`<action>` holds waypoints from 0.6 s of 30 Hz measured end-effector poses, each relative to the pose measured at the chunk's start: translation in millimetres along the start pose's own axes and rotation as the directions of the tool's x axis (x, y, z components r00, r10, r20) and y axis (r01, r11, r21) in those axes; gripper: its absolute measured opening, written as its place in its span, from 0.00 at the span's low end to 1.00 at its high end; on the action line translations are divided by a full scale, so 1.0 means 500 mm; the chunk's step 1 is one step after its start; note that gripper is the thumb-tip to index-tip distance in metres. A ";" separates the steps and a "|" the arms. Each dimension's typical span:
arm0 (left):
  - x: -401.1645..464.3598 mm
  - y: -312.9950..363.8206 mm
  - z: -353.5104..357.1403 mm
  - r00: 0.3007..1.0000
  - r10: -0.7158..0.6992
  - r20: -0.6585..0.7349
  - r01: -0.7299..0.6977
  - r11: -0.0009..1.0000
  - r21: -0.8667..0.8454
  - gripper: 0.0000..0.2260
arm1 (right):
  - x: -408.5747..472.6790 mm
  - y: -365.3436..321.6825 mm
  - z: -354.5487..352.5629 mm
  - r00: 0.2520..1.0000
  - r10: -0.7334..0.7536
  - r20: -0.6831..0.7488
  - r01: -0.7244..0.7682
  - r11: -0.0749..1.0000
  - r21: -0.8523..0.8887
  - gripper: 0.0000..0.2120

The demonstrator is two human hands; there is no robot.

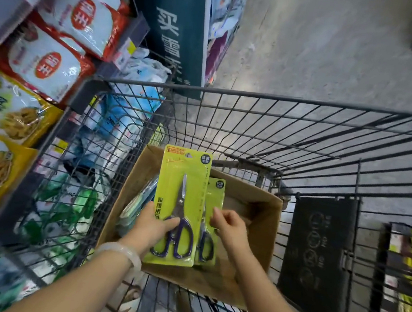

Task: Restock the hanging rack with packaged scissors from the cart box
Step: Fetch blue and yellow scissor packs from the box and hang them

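My left hand [152, 226] grips a lime-green card pack of blue-handled scissors [181, 194] by its left edge, thumb across the front, and holds it upright over the cardboard box [253, 207] in the cart. My right hand [227, 226] pinches the right edge of a second, similar scissors pack [214, 200] that stands just behind the first. More packs [141, 199] lie stacked in the left side of the box. No hanging rack is visible.
The wire cart [254, 125] surrounds the box, its black child-seat flap [316, 258] at right. Shelves of bagged snacks [51, 35] press close on the left. A dark sign panel [173, 29] stands ahead. Grey concrete aisle floor [327, 46] opens beyond.
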State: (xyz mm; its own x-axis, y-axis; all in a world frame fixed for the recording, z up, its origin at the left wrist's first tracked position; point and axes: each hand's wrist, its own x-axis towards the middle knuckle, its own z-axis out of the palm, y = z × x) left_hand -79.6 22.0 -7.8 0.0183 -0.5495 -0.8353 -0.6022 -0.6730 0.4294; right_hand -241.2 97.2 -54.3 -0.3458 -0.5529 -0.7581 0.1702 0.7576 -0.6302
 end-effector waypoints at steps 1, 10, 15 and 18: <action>0.001 -0.002 -0.006 1.000 0.001 -0.024 -0.001 1.000 -0.004 0.28 | 0.015 0.021 -0.004 0.997 0.031 -0.077 -0.041 0.991 -0.130 0.14; -0.010 -0.015 -0.049 0.992 0.037 -0.119 -0.045 0.997 -0.062 0.19 | 0.077 0.080 0.042 0.977 0.191 -0.093 -0.212 0.907 -0.364 0.25; -0.033 -0.019 -0.073 0.992 0.014 -0.122 -0.030 0.992 -0.126 0.13 | 0.038 0.066 0.024 0.979 0.186 -0.084 -0.196 0.972 -0.132 0.18; -0.051 -0.018 -0.092 0.991 0.036 -0.131 -0.060 0.982 -0.181 0.14 | -0.003 0.014 0.001 0.996 0.084 -0.013 -0.085 0.995 -0.043 0.16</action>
State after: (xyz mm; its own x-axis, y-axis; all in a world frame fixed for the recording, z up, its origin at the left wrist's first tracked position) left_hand -37.7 19.2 25.3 0.1011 -0.6340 -0.7667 -0.4480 -0.7171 0.5339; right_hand -239.2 103.4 -57.7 -0.3422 -0.4826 -0.8062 0.1592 0.8158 -0.5559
